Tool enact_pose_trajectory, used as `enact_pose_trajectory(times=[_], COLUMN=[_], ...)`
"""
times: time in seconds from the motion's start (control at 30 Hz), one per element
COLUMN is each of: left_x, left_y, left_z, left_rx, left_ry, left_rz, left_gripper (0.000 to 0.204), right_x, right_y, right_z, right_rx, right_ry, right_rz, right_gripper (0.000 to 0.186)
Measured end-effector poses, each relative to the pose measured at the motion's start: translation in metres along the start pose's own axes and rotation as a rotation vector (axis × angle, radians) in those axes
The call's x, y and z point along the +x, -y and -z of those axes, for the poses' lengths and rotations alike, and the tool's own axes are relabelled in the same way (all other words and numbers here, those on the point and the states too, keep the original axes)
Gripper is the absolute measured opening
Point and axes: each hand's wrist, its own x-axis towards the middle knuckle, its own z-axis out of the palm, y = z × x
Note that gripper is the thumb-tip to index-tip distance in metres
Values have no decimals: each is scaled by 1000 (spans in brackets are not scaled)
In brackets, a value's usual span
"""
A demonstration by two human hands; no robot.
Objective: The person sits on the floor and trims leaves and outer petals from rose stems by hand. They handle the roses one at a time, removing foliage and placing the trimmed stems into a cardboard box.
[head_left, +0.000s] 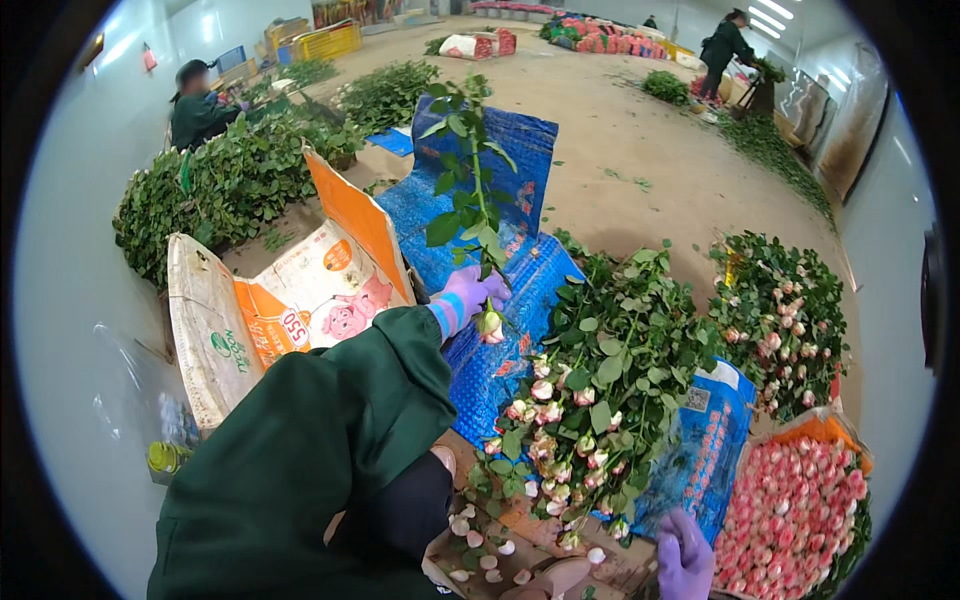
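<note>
My left hand (pixel 470 296), in a purple glove with a striped cuff, is closed round the stem of a rose. This rose (pixel 490 327) has a pale pink-white bloom hanging downward below the hand, while its leafy stem points up and away. Under it lies a blue wrapping sheet (pixel 480 385). My right hand (pixel 685 557), also purple-gloved, is at the lower edge with fingers curled together; whatever they hold, if anything, is hidden. To its upper left lies a heap of pink-white roses (pixel 600 390) with leafy stems, partly on a second blue sheet (pixel 700 440).
An open white-and-orange carton sheet (pixel 300 290) stands left. Packed pink roses (pixel 790 515) fill the lower right, with another rose pile (pixel 780 330) behind. Loose petals (pixel 490 560) lie near my feet. Two people work among foliage, one far left (pixel 195 110), one far right (pixel 725 50).
</note>
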Motion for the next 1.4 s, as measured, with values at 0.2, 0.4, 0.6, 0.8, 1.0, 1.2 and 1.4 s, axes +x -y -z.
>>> enact_pose_trajectory(times=[0.2,0.4,0.6,0.8,1.0,1.2,1.4], left_x=[170,183,115,19,26,71,66], left_y=[67,88,199,199,184,167,138], left_z=[84,71,10,-50,-74,-155,-211], left_rx=[-30,-48,59,-76,232,651,1094], left_ry=[-309,-763,-652,-39,324,386,303], left_rz=[-115,37,-335,156,261,16,-115], left_gripper=[28,47,40,36,29,31,48], right_x=[36,78,172,277,265,255,234], right_y=[-22,-26,-68,-291,-237,-177,-75], right_z=[-2,-22,-34,-62,-93,-25,-2], right_rx=[-13,56,-186,-640,-735,120,184], right_ry=[35,222,326,126,58,-181,-245], right_rz=[-53,-272,-250,-391,-389,-217,-267], right_gripper=[40,44,33,58,44,27,23])
